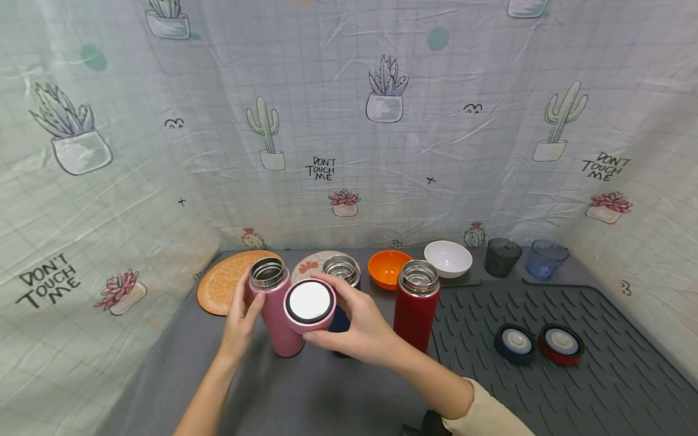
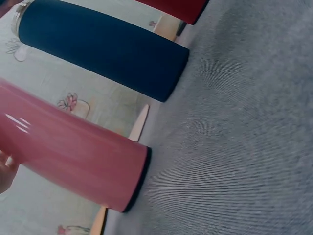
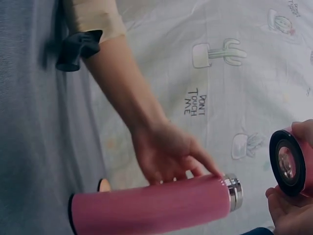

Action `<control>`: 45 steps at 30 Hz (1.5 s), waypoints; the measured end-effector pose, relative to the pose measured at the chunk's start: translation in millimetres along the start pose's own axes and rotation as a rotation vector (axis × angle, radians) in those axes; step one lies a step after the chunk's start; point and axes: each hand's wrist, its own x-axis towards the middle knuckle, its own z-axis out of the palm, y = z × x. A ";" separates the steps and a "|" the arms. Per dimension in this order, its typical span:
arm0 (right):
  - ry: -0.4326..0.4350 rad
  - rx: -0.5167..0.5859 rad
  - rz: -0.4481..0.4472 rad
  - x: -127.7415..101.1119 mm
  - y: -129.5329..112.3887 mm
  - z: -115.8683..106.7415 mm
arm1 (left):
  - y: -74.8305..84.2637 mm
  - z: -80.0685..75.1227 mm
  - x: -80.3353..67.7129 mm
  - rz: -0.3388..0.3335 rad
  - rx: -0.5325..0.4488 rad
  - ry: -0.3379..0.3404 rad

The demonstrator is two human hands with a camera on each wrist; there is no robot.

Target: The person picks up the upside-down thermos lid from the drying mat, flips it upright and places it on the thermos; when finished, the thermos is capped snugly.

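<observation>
Head view: three flasks (image 1: 416,303), three lids (image 1: 308,304).

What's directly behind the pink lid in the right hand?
Behind the pink lid, the navy flask shows only its steel mouth; the lid and right hand cover most of its body.

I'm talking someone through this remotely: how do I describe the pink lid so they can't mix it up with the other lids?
Start at the three open flasks standing left of the ribbed grey mat. The pink lid is in the right hand, just beside the pink flask that the left hand holds. The navy lid and red lid lie on the mat.
</observation>
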 end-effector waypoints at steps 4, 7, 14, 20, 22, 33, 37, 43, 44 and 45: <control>-0.007 0.009 -0.024 14.1 -0.3 9.2 | -6.1 2.4 -0.4 0.029 -0.015 -0.050; -0.012 0.000 -0.038 25.1 -8.9 16.1 | -9.5 2.4 -1.1 0.050 -0.015 -0.063; 0.041 -0.061 -0.051 51.5 -0.7 34.2 | -16.3 1.3 -3.3 0.121 -0.071 -0.097; 0.108 -0.159 0.038 63.0 26.7 47.8 | -21.2 2.7 -5.4 0.167 -0.087 -0.103; 0.123 -0.154 0.075 64.9 30.6 50.6 | -22.1 3.0 -5.0 0.168 -0.090 -0.105; 0.152 -0.021 0.136 71.2 51.0 57.1 | -24.6 3.4 -3.2 0.130 -0.025 -0.097; 0.174 0.000 0.128 73.1 54.0 58.9 | -24.9 4.2 -2.8 0.127 -0.036 -0.097; 0.205 0.028 0.146 73.6 61.4 64.1 | -25.4 4.5 -2.3 0.134 -0.048 -0.100; 0.208 0.028 0.150 73.2 62.6 64.7 | -25.3 4.6 -2.0 0.137 -0.053 -0.107; 0.211 0.029 0.153 72.9 63.6 65.1 | -25.3 4.7 -1.7 0.140 -0.058 -0.114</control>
